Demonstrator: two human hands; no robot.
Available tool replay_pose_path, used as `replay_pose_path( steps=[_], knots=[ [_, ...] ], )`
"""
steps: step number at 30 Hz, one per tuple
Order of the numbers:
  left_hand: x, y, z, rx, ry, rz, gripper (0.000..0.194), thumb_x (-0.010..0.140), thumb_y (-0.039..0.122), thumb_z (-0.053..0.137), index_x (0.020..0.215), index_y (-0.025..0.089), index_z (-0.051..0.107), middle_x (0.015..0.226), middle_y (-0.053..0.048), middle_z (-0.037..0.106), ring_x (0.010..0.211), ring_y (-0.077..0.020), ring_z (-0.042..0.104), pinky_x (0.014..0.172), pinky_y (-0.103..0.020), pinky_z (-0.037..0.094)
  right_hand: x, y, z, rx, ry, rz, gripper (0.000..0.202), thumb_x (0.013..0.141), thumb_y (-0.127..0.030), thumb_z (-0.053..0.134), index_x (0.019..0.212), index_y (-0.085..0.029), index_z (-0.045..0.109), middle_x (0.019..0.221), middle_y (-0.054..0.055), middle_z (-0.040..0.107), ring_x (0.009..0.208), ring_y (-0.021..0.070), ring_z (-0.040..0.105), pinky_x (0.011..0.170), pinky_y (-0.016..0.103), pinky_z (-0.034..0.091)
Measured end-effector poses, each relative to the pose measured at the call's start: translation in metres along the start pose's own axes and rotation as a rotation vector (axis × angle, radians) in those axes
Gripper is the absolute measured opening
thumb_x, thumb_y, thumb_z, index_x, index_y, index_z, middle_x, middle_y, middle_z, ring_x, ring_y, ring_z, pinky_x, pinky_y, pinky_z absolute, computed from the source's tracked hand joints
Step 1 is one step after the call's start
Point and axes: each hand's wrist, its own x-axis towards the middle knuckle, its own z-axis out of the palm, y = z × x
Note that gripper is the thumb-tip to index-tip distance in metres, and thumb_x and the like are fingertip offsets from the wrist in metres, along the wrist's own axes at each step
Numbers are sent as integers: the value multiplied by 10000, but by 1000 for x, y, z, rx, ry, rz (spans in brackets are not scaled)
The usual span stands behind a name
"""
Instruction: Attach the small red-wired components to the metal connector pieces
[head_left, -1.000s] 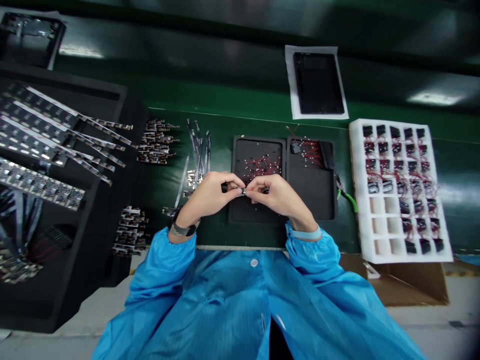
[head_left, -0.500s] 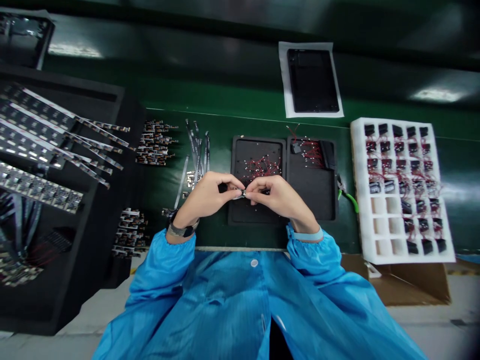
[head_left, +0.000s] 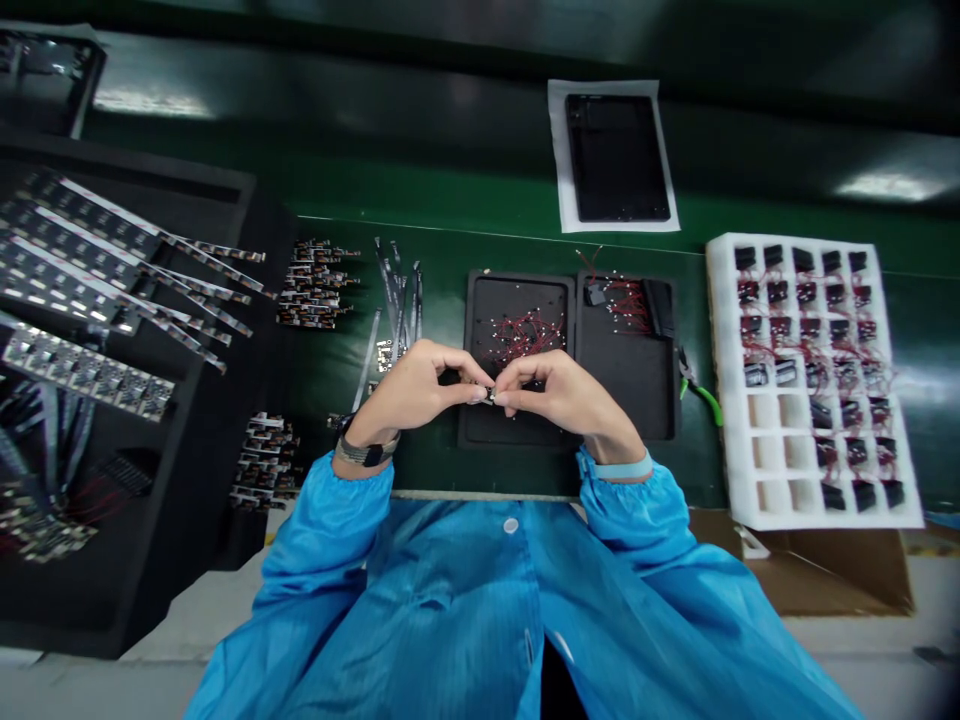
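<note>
Over the left black tray (head_left: 487,430), my left hand (head_left: 427,388) pinches a small component (head_left: 491,396), which looks like a little circuit board. My right hand (head_left: 551,392) meets it fingertip to fingertip, its thumb and fingers closed at the same component. What exactly sits between the right fingertips is too small to make out. Beneath and behind the hands, small red-wired parts (head_left: 529,332) lie piled in the tray. Ribbon cables with small boards (head_left: 390,352) lie just beyond my left hand, partly covered by it.
A second black tray (head_left: 626,400) holds red-wired parts. Green-handled cutters (head_left: 703,396) lie beside it. Farther right is a white foam tray (head_left: 776,400) with black parts. A tablet-like panel (head_left: 619,160) lies at the back. Board stacks (head_left: 315,285) and a large black bin (head_left: 217,210) stand left.
The camera view has shifted slightly. Both hands stay together over the tray, with the fingertips a little closer around the small component.
</note>
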Motion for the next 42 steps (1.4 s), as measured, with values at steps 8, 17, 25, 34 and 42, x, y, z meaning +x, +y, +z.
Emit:
replay_pose_path(
  steps=[8, 17, 25, 34, 42],
  knots=[
    [1, 0, 1, 9, 5, 11, 82, 847, 226, 797, 907, 191, 842, 792, -40, 784, 716, -152, 671, 681, -272, 487, -1, 1, 1, -11, 1, -4, 207, 900, -373, 775, 870, -168, 772, 701, 25, 739, 658, 158, 671, 677, 289, 521],
    [1, -1, 3, -6, 12, 19, 82, 833, 211, 794, 898, 184, 836, 786, -43, 784, 710, -154, 677, 684, -274, 499, -1, -1, 1, -8, 4, -14, 197, 895, -364, 769, 858, -171, 761, 695, 24, 739, 654, 158, 672, 677, 288, 530],
    [-6, 13, 2, 24, 93, 49, 117, 857, 257, 779, 938, 185, 822, 842, -49, 792, 806, -187, 720, 779, -300, 562, -7, -6, -3, -31, 101, -93, 208, 909, -384, 774, 988, -192, 777, 905, 51, 791, 852, 208, 734, 835, 341, 560],
    [-19, 105, 2, 237, 312, 243, 294, 936, 182, 673, 1196, 251, 792, 980, -45, 723, 903, -185, 671, 846, -322, 550, -21, 4, -39, 303, 863, -288, 132, 902, -353, 743, 941, -227, 738, 859, 41, 730, 843, 209, 692, 887, 377, 551],
    [147, 166, 21, 287, 296, 469, 195, 783, -38, 678, 870, 124, 744, 802, -32, 678, 873, -195, 652, 855, -356, 508, -15, 17, -54, 350, 1072, -325, 162, 876, -370, 694, 907, -212, 694, 755, 14, 646, 708, 176, 603, 754, 333, 510]
  ],
)
